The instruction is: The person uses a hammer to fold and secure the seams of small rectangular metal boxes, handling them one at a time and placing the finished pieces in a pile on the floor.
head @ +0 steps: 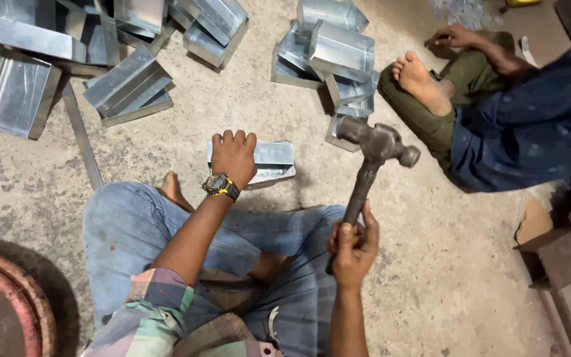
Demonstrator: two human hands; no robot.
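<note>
I sit cross-legged on a concrete floor. My left hand (pixel 234 155), with a yellow-and-black watch on the wrist, presses down on a small folded sheet-metal box (pixel 271 161) lying in front of my knees. My right hand (pixel 353 248) is shut on the dark handle of a ball-peen hammer (pixel 376 147). The hammer is raised, and its head hangs above the floor just right of the box.
Piles of similar sheet-metal boxes lie at the upper left (pixel 127 86) and upper middle (pixel 338 53). Another person in blue and olive clothes sits at the right, a bare foot (pixel 421 82) close to the hammer head. A round red-rimmed object (pixel 8 297) is at the lower left.
</note>
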